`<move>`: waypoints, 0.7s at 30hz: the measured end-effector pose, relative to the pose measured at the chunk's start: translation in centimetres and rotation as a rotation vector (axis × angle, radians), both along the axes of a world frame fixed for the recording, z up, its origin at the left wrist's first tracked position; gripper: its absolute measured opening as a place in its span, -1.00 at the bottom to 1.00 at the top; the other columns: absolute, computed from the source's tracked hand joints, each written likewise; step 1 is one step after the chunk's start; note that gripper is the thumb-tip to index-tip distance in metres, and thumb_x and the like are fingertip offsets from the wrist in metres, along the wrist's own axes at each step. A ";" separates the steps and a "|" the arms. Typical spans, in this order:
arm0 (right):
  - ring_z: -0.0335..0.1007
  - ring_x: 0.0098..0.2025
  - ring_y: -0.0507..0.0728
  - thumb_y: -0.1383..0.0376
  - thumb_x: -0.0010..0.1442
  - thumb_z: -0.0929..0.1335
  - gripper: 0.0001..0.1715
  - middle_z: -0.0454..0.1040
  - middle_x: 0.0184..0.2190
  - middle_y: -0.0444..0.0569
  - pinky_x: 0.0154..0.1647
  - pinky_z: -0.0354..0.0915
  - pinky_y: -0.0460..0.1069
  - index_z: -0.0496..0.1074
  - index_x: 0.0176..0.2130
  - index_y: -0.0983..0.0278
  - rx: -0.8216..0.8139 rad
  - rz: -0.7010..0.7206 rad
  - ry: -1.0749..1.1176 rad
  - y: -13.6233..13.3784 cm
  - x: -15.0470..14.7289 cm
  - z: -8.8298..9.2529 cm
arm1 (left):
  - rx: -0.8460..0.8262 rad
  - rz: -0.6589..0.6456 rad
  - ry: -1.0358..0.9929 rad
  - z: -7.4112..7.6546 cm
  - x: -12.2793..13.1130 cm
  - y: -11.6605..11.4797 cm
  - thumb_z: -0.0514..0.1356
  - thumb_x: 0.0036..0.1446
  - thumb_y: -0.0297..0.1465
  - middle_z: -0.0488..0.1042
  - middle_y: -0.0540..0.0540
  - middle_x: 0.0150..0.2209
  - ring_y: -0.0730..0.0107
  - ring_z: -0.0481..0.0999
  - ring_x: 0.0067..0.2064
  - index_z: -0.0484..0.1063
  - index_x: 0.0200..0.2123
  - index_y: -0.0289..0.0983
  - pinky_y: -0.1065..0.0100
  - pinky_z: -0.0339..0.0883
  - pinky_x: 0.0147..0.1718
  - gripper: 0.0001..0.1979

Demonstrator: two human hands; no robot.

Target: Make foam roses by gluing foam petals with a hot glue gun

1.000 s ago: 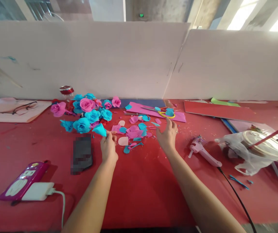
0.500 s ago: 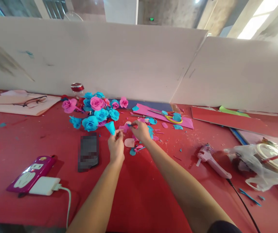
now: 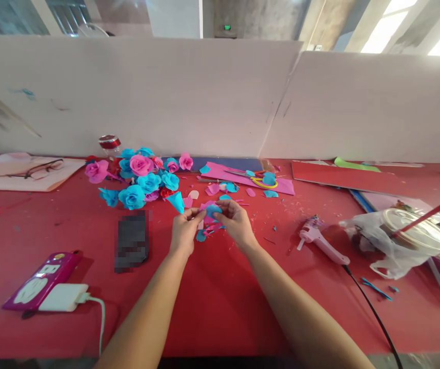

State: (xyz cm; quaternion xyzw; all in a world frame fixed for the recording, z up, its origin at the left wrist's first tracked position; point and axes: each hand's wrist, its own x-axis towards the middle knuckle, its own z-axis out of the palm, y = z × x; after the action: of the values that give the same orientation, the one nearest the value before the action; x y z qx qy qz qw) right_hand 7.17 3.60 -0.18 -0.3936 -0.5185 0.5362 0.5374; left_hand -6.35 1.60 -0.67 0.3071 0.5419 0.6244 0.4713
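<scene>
My left hand (image 3: 182,231) is closed on the lower end of a blue paper cone (image 3: 176,203), whose wide end points up. A round blue paper petal (image 3: 213,210) is stretched between both hands, its right edge pinched by the thumb and fingers of my right hand (image 3: 240,223). The left fingertips reach the petal's other edge. Under and around my hands lie loose pink and blue paper pieces (image 3: 200,235). Behind my left hand stands a bunch of blue and pink paper roses (image 3: 141,165).
A phone (image 3: 131,241) and a purple case (image 3: 43,279) with a white charger lie to the left. Scissors with yellow handles (image 3: 264,183) rest on pink paper. To the right are a pink glue gun (image 3: 323,245) and a lidded cup (image 3: 416,230) in a plastic bag.
My right hand has moved from the paper scraps with a blue petal, which is now spread between both hands. The cone stays in my left hand. The view has shifted slightly right.
</scene>
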 end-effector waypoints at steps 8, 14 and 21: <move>0.44 -0.35 0.08 0.19 -0.10 0.47 -0.71 0.53 -0.41 -0.10 -0.21 0.32 0.00 0.46 -0.35 0.28 -0.083 -0.026 0.020 0.4 0.7 0.1 | -0.002 0.100 0.344 -0.4 -1.1 0.0 0.38 -0.20 -0.22 0.57 -0.05 -0.26 0.50 0.41 -0.45 0.56 -0.13 -0.22 0.45 0.23 -0.48 -0.52; 0.35 -0.46 0.02 0.19 -0.09 0.46 -0.75 0.46 -0.53 -0.16 -0.36 0.28 -0.06 0.45 -0.41 0.29 -0.013 0.093 -0.095 0.3 0.8 0.0 | 0.072 -0.128 0.299 0.0 0.2 -0.5 0.35 -0.11 -0.21 0.59 -0.07 -0.37 0.37 0.53 -0.38 0.59 -0.25 -0.27 0.42 0.35 -0.39 -0.66; 0.42 -0.42 0.08 0.18 0.08 0.36 -0.78 0.52 -0.47 -0.06 -0.30 0.32 -0.01 0.49 -0.36 0.29 0.081 -0.141 -0.364 -3.4 4.4 2.2 | 0.319 -0.173 0.423 0.0 0.6 -1.0 0.32 -0.01 -0.28 0.59 -0.05 -0.36 0.34 0.55 -0.30 0.61 -0.33 -0.20 0.34 0.41 -0.24 -0.83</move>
State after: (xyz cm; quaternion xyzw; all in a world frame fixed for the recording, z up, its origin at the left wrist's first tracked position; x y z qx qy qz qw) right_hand 11.61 0.15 1.99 -0.4974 -0.5996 0.3959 0.4862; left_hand -5.74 0.58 -0.62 0.5463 0.4948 0.5811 0.3450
